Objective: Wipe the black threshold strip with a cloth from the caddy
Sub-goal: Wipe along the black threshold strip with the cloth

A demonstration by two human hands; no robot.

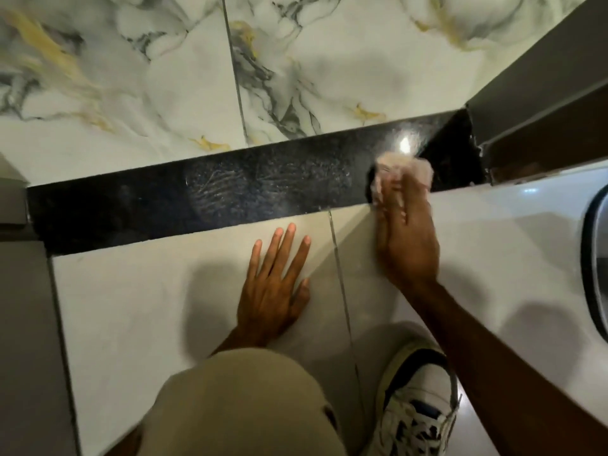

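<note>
The black threshold strip (230, 189) runs across the floor from the left edge up toward the right, between the marble-patterned tiles (164, 77) on the far side and the plain pale tiles (148, 307) on the near side. Its surface is glossy and shows dusty smear marks near the middle, with a bright reflection of a light near its right end. On that right end lies a pale pinkish cloth (408, 169), bunched up and a little blurred. The right hand (406, 232) presses on the cloth from the near side, with the fingers closed down over it, so only the far edge of the cloth shows beyond the fingertips. The right forearm comes in from the lower right corner.

The left hand (274, 284) lies flat on the pale tile just beside the near edge of the strip, the fingers spread and straight, holding nothing. A grout line (342, 291) runs between the two hands.

At the right end of the strip stands a dark door frame (526, 103). A white appliance (559, 258) with a dark round rim is at the right edge. Below, a knee in beige trousers (237, 403) and a white sneaker (418, 409) with dark trim are close to the camera.
</note>
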